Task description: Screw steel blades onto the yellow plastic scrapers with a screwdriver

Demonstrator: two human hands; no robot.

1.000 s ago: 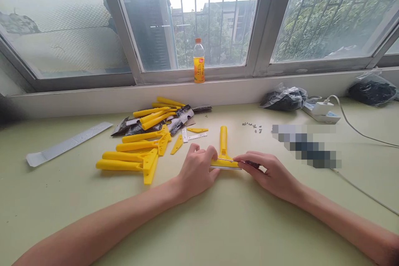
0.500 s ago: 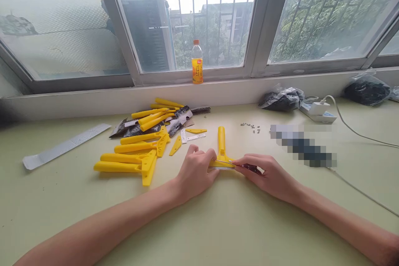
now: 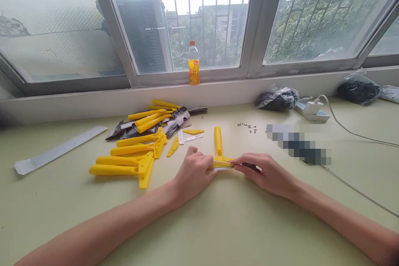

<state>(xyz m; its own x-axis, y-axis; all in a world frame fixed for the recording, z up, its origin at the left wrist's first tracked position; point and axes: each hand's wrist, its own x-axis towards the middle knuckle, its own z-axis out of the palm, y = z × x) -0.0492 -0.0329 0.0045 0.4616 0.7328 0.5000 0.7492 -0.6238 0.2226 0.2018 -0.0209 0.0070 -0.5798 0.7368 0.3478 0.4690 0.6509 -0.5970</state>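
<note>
A yellow scraper (image 3: 218, 143) lies on the table with its handle pointing away from me and a pale blade strip along its near edge. My left hand (image 3: 195, 169) is closed on the left end of its head. In my right hand (image 3: 263, 171) is a screwdriver (image 3: 249, 166) with a dark handle, held between thumb and fingers. Its thin metal shaft lies across the scraper head toward my left fingers, which hide the tip. A small screw (image 3: 228, 161) shows on the scraper head.
Several yellow scrapers (image 3: 124, 169), loose yellow plates (image 3: 173, 147) and black packaging (image 3: 140, 129) lie left. Small screws (image 3: 246, 125) are scattered behind my right hand. A bottle (image 3: 193, 66) stands on the sill. Farther right are a bagged dark bundle (image 3: 277, 99) and a power strip (image 3: 321, 116).
The whole view has shifted slightly, with things appearing a little farther left. Both hands keep their hold on the scraper and screwdriver.
</note>
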